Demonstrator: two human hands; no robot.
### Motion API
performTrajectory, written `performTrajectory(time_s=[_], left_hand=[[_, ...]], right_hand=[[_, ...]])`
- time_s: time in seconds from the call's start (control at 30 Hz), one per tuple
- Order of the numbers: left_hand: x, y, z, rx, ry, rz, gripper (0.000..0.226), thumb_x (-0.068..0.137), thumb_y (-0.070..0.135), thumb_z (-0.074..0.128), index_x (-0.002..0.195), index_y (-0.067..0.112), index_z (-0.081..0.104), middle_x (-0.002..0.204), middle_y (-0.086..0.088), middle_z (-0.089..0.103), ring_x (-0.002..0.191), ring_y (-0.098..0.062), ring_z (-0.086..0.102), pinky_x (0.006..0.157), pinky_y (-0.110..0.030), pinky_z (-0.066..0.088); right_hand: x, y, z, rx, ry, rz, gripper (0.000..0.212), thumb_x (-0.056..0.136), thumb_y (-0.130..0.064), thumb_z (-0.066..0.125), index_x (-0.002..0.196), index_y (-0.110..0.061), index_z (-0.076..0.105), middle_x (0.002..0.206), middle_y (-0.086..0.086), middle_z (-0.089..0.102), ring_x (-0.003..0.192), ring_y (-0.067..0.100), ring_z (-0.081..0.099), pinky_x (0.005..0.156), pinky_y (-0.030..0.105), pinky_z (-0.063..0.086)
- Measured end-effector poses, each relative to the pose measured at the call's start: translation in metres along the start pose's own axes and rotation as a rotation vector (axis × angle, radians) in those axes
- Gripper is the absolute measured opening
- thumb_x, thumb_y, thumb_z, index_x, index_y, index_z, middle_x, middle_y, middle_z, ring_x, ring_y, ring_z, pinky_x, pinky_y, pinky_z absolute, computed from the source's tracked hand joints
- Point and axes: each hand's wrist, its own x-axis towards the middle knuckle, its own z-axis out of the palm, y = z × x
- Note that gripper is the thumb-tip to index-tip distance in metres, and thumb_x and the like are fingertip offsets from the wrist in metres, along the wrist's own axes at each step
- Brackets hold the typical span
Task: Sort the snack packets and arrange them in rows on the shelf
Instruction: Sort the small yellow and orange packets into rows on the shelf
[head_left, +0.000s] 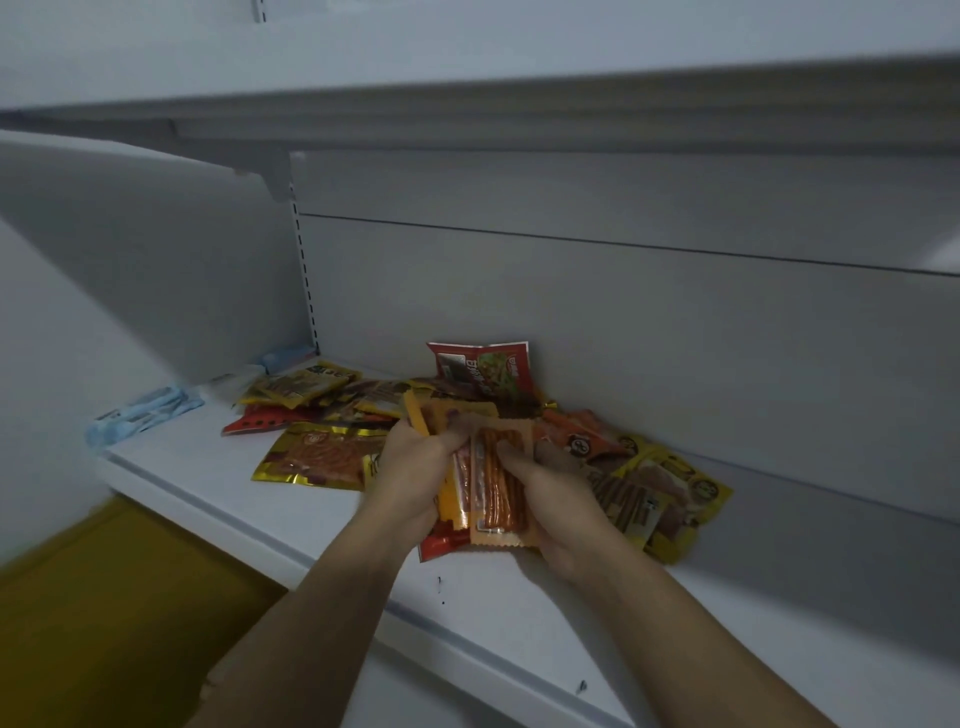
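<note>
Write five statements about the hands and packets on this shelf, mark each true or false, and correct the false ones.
1. The left hand and right hand both grip one bundle of orange packets. True.
2. The red packet lies flat at the front edge of the shelf. False: it stands leaning against the back panel.
3. A gold packet lies flat to the left of the left hand. True.
4. The loose packets stand in neat rows. False: they lie in a jumbled pile.
5. The pale blue packets sit at the shelf's right end. False: they are at its left end.
</note>
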Motion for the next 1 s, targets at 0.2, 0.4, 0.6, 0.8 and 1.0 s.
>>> performTrajectory(time_s=[0.2,0.4,0.6,0.8,1.0], left_hand=[[-0.004,-0.019,0.019,0.134,0.04,0.02,0.027,0.097,0.045,0.054,0.119,0.031,0.061,0.101,0.002,0.073,0.092,-0.021,0.071,0.084,-0.041,0.057],[-0.006,-0.02,0.025,0.351,0.136,0.137,0.052,0.095,0.056,0.045,0.136,0.024,0.045,0.108,0.009,0.059,0.094,-0.01,0.058,0.075,-0.03,0.043],[-0.023,-0.009,0.016,0.168,-0.048,-0.008,0.081,0.066,0.072,0.064,0.133,0.029,0.048,0.116,-0.001,0.066,0.105,-0.021,0.066,0.091,-0.044,0.055],[-0.028,0.002,0.013,-0.059,-0.155,-0.093,0.024,0.095,0.033,0.061,0.114,0.021,0.067,0.102,-0.011,0.074,0.096,-0.026,0.072,0.07,-0.038,0.059],[-0.023,0.014,0.002,-0.039,-0.058,0.069,0.02,0.102,0.021,0.05,0.117,0.02,0.064,0.105,-0.01,0.072,0.101,-0.026,0.069,0.081,-0.039,0.058]], right_hand=[[-0.005,0.0,-0.002,-0.313,0.297,-0.335,0.004,0.092,-0.024,0.065,0.095,-0.025,0.062,0.088,-0.008,0.068,0.078,-0.002,0.064,0.065,0.011,0.048],[-0.011,-0.002,0.001,-0.365,0.245,-0.456,0.009,0.097,-0.026,0.058,0.09,-0.032,0.058,0.09,-0.012,0.066,0.084,-0.002,0.062,0.068,0.008,0.043],[-0.013,-0.002,0.006,-0.401,0.007,-0.342,0.019,0.102,-0.034,0.047,0.097,-0.033,0.065,0.089,-0.017,0.067,0.082,-0.011,0.062,0.067,0.004,0.041],[-0.004,0.002,0.034,-0.642,0.187,-0.451,0.028,0.104,-0.024,0.039,0.116,-0.014,0.062,0.117,0.007,0.06,0.112,0.02,0.054,0.094,0.029,0.043],[0.01,-0.004,0.053,-0.852,0.22,-0.562,0.036,0.1,-0.023,0.045,0.135,-0.02,0.051,0.138,0.005,0.043,0.13,0.022,0.034,0.108,0.037,0.031]])
